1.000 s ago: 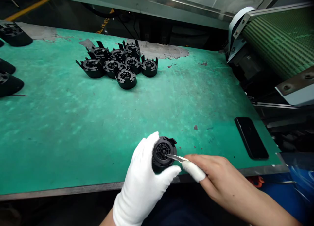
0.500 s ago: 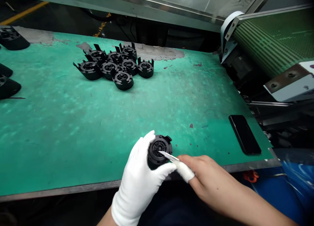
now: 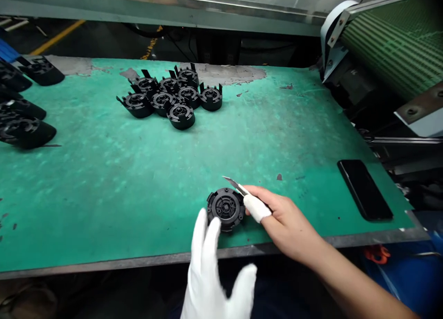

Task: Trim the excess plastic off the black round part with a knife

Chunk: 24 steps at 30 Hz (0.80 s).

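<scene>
So that its blade (image 3: 229,180) probably spares the round black part (image 3: 225,207) near the worktop (image 3: 121,185) edge, my right hand (image 3: 289,224) grasps the knife (image 3: 236,186) angled past it; my left hand (image 3: 207,284) has its grip released, fingers spread, contact unclear.

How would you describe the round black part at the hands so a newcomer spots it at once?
Start at the green tabletop and go to its near edge. There, between the gloved left hand and the right hand holding a knife, is the round black part, its ringed face up. Unlike the black parts grouped farther back, it sits apart from the others.
</scene>
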Tool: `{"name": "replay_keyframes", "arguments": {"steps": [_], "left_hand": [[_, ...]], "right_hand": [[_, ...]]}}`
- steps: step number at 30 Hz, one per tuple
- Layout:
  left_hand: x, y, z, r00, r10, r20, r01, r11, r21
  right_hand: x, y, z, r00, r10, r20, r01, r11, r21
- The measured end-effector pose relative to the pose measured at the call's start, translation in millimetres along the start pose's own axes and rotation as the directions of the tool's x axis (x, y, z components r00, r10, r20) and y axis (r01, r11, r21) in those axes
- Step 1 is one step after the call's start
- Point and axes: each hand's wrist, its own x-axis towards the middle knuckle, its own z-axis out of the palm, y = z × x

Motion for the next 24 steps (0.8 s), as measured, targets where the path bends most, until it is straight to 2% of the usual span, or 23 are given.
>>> {"name": "replay_keyframes", "arguments": {"steps": [2,4,9,14,18,24], "left_hand": [[3.7,-0.2,-1.6,0.999,-0.018,-0.029,0.017,1.0,-0.015],[16.8,-1.7,-4.0,0.999,-0.015,-0.036,0.013,0.998,-0.059],[55.9,-8.3,-10.2,0.996,-0.023,0.082,0.035,0.988,-0.152],[69.5,-14.1,-13.8,0.991,0.028,0.13,-0.013,0.993,-0.117],[70.2,-19.3,-16.2,0.986,0.03,0.165,-0.009,0.992,-0.126],[68.7,-26.0,-13.3,0.984,0.032,0.177,-0.001,0.985,-0.172]], "right_hand": [[-1.2,0.4,-14.6,0.997,-0.071,0.044,0.075,0.993,-0.093],[-7.9,0.5,-25.2,0.992,-0.082,0.093,0.101,0.968,-0.229],[-21.2,5.1,-27.6,0.985,-0.016,0.171,0.097,0.871,-0.482],[-17.0,5.3,-26.4,0.977,0.001,0.214,0.108,0.86,-0.498],[-17.2,2.9,-27.4,0.972,0.01,0.234,0.108,0.867,-0.486],[-28.2,5.3,-17.6,0.969,0.049,0.242,0.064,0.897,-0.438]]}}
